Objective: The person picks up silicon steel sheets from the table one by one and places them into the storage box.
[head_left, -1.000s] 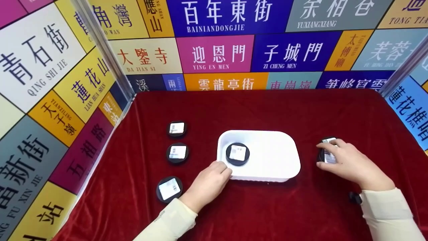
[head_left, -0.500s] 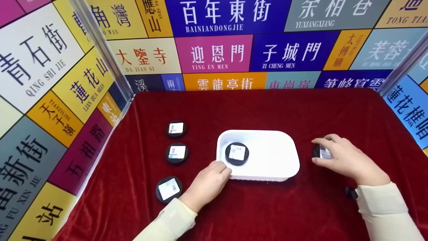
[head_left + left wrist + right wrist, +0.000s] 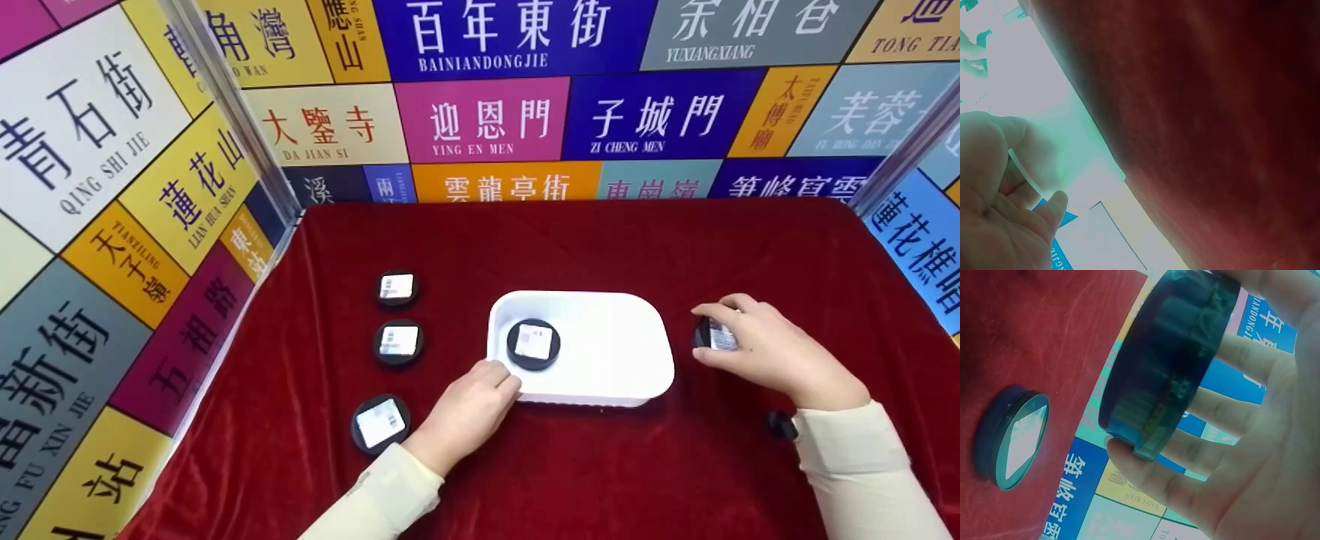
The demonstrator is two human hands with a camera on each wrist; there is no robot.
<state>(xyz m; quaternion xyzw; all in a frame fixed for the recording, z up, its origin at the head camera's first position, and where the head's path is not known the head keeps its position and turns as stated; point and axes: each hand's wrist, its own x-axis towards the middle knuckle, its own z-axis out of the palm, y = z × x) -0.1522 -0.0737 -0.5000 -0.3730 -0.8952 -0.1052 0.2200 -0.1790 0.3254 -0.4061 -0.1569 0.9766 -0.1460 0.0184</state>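
Observation:
My left hand [image 3: 476, 409] grips the near left corner of a white rectangular tub [image 3: 600, 386], with a thumb and fingers at its rim in the left wrist view. One flat black round container [image 3: 534, 360] with a white label lies inside the tub, at its left end. To the right of the tub, my right hand [image 3: 784, 352] holds another black round container [image 3: 1157, 365] by its edge, between thumb and fingers. Its labelled top partly shows past the fingers in the head view. In the right wrist view, a further labelled round container [image 3: 1019, 439] sits on the red cloth.
Three more black round containers stand in a column left of the tub: a far one [image 3: 397, 288], a middle one [image 3: 398, 343] and a near one [image 3: 380, 424]. Red cloth [image 3: 600, 480] covers the table. Walls of coloured sign panels [image 3: 480, 120] rise behind and at the sides.
My right hand has moved left toward the tub, carrying the round container with it. My left hand stays on the tub's corner, and the tub has not moved.

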